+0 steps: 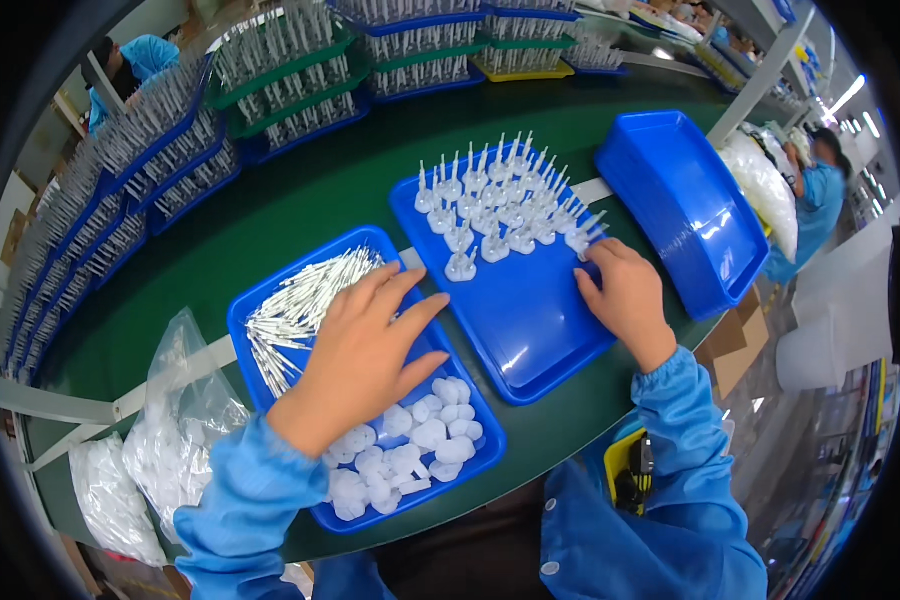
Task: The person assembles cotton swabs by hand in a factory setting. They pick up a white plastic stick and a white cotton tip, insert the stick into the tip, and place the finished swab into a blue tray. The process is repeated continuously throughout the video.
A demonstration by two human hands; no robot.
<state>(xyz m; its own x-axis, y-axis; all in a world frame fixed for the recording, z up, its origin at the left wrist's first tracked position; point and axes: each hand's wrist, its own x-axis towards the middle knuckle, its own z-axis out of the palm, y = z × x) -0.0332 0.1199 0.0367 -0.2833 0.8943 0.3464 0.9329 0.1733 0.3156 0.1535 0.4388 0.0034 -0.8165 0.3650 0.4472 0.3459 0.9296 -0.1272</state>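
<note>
My left hand (355, 350) is open, fingers spread, above a blue tray (495, 440). Under and beyond it lies a heap of thin white sticks (310, 295); nearer me are several translucent white round plastic pieces (430, 435). I see nothing held in that hand. My right hand (625, 290) is over a second blue tray (515, 340), its fingertips at the rightmost of several clear-based pieces with upright sticks (510, 205). The thumb is apart from the index finger, with nothing visible between them. These pieces stand in rows across the tray's far half.
An empty-looking blue bin (680, 205) stands right of the trays on the green table (310, 190). Stacked trays of upright sticks (300, 75) line the far and left sides. Clear plastic bags (175, 430) lie at left. A co-worker (815, 200) is at right.
</note>
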